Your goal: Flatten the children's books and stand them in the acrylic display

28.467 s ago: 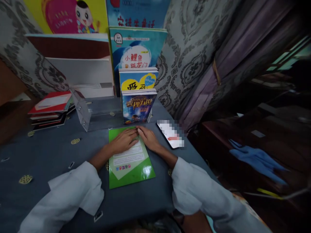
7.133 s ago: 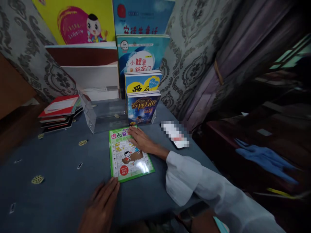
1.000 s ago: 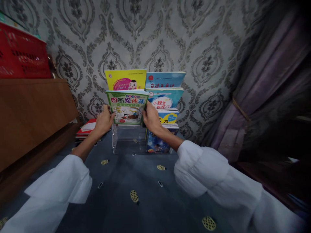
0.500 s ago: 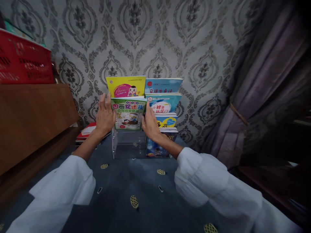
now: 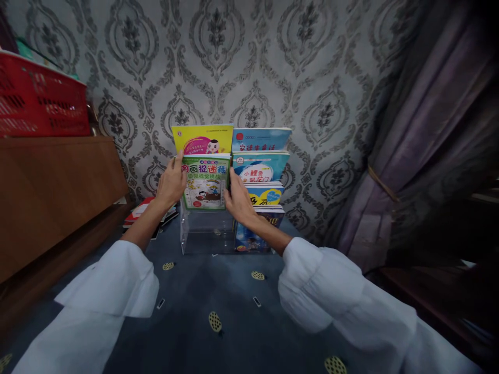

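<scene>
A green-edged picture book stands in the left column of a clear acrylic book rack. My left hand grips the book's left edge, with fingertips hidden behind it. Against its right edge, my right hand is closed with the thumb in front. A yellow book rises behind the green one. In the right column stand a blue book, a teal book, a blue-and-yellow book and a dark blue book, stepped from back to front.
Left of the rack, a stack of books lies on the dark patterned cloth. A red basket sits on a wooden cabinet at far left. Patterned wallpaper is behind; a tied curtain hangs at right.
My left hand has closed from lying along the green book's left side to gripping its edge. The book and my right hand have shifted slightly left.
</scene>
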The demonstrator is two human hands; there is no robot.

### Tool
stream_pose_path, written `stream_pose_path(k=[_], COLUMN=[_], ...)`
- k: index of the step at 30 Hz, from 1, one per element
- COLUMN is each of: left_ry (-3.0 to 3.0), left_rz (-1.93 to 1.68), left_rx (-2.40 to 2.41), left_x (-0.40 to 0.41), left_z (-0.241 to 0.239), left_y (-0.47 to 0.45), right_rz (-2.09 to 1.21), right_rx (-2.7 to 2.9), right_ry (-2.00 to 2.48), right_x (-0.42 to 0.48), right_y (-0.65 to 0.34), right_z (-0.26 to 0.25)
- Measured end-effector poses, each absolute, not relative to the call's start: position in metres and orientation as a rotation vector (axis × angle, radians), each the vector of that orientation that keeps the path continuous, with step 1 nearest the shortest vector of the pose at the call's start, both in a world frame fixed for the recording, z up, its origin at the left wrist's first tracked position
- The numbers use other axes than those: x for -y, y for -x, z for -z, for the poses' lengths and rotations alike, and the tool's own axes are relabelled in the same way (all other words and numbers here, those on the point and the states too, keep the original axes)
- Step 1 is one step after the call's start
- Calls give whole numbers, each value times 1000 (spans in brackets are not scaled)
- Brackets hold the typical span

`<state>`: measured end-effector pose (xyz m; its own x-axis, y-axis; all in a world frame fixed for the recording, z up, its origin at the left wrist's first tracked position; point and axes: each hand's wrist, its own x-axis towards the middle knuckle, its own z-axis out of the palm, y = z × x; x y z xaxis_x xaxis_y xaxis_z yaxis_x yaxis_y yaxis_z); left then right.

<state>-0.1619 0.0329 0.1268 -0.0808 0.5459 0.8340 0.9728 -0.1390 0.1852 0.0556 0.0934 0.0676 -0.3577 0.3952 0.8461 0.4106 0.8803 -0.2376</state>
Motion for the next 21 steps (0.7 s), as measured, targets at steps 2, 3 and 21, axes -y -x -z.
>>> stream_pose_path(k=[2, 3, 21], left_ry=[1714, 1715, 1740], left_rz=[1134, 1132, 1384], left_rx=[1669, 1679, 1556], left_x=[-39, -43, -77], left_z=[-130, -131, -126], left_y=[164, 165, 173], right_rz=[12, 7, -91], right_rx=[2006, 2012, 2040], right_ry=[580, 578, 582], right_x=[-94, -95, -109], right_y=[-56, -56, -47], right_z=[-69, -69, -63])
